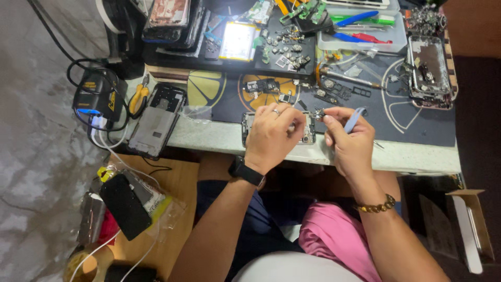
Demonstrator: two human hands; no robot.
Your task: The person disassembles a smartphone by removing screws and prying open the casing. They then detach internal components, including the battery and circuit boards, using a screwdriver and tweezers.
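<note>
My left hand (271, 137) rests on an opened phone (309, 137) lying at the near edge of the workbench, pressing it down with curled fingers; a ring and a black wristwatch show on that arm. My right hand (348, 142) pinches pale blue tweezers (354, 119), whose tips hold a small dark part (319, 113) just above the phone's right end. A gold bracelet sits on my right wrist. Most of the phone is hidden under my left hand.
A dark work mat (417, 122) covers the bench. A second opened phone frame (156, 121) lies left, with yellow-handled pliers (138, 96) and a black charger box (95, 96). Loose parts, a white tray of tools (360, 31) and another phone frame (429, 73) lie behind.
</note>
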